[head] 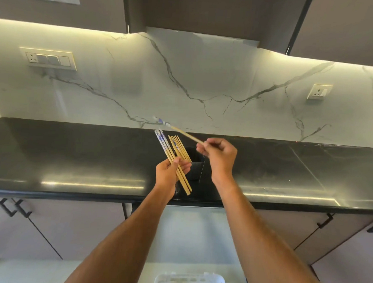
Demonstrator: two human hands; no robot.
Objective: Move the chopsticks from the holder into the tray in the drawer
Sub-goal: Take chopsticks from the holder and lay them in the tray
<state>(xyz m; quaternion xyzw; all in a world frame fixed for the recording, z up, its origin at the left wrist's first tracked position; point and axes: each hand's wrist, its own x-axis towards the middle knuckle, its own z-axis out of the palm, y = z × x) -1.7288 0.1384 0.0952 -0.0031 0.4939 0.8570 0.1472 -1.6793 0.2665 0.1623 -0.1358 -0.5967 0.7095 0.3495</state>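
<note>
A dark square holder (196, 166) stands on the black countertop (73, 157), partly hidden behind my hands. My left hand (169, 174) grips a bundle of several wooden chopsticks (176, 160), some with blue-and-white patterned tops, fanned out in front of the holder. My right hand (218, 155) pinches a single chopstick (181, 131) by its thin end; its patterned top points up and left over the counter. A white slotted tray (189, 282) shows at the bottom edge, inside the open drawer (198, 238).
A white marble backsplash (205, 82) carries a switch panel (49, 58) at left and a socket (319, 91) at right. Dark upper cabinets hang overhead. Cabinet doors with black handles (14, 207) flank the drawer.
</note>
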